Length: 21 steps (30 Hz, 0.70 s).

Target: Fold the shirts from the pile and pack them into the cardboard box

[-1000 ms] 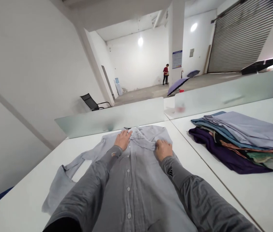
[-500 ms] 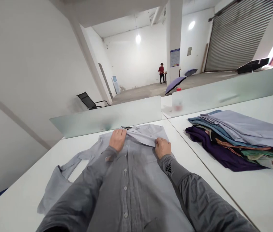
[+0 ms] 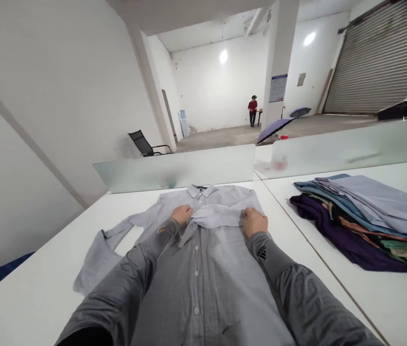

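Note:
A grey button-up shirt [image 3: 221,269] lies front up on the white table, its collar at the far end. One sleeve [image 3: 221,216] is laid across the chest below the collar, with its cuff end hanging down past the button line. My left hand [image 3: 182,215] is closed on this sleeve near the cuff end. At the shirt's right edge, my right hand [image 3: 255,222] pinches the same sleeve where it folds over. The other sleeve [image 3: 106,254] is spread out to the left, partly behind my left forearm.
A pile of folded clothes [image 3: 365,216] sits on the right-hand table [image 3: 319,298]. Frosted glass dividers [image 3: 182,172] stand along the far edge. Beyond are a black chair [image 3: 146,143], open umbrellas [image 3: 273,129] and a person in red [image 3: 252,110].
Both hands have drawn the sleeve down from the collar towards me, onto the chest. The collar is now uncovered, and the view has turned slightly left.

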Each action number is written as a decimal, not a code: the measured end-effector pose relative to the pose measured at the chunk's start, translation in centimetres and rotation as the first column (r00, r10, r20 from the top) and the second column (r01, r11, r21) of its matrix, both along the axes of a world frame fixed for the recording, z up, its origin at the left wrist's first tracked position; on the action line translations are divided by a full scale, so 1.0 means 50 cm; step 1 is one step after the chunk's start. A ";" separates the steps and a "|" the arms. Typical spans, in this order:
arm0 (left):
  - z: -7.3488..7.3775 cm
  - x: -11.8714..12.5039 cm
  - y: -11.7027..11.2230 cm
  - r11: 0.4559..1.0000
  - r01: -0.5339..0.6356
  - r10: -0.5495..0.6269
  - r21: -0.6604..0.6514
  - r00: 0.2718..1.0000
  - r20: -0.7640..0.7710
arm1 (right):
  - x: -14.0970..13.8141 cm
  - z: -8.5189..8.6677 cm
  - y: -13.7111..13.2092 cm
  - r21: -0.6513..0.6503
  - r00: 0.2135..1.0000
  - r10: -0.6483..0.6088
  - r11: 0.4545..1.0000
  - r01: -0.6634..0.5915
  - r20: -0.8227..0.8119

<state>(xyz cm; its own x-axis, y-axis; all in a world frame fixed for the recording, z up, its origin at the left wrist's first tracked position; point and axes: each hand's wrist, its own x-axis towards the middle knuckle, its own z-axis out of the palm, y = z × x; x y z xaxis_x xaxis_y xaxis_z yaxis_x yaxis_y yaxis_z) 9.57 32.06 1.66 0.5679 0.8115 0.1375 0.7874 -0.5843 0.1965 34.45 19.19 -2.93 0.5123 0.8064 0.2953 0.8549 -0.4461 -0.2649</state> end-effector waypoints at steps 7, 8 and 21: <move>-0.040 -0.005 -0.060 0.940 0.322 -0.318 -0.111 0.947 0.051 | 0.002 -0.004 0.003 -0.021 1.000 -0.013 1.000 0.013 0.023; -0.044 -0.005 -0.067 0.934 0.337 -0.332 -0.118 0.941 0.061 | 0.001 -0.004 0.003 -0.020 1.000 -0.015 1.000 0.015 0.020; 0.020 -0.057 -0.028 0.992 0.120 -0.124 0.035 0.981 0.148 | 0.002 0.002 0.002 -0.035 1.000 -0.004 0.999 0.005 0.011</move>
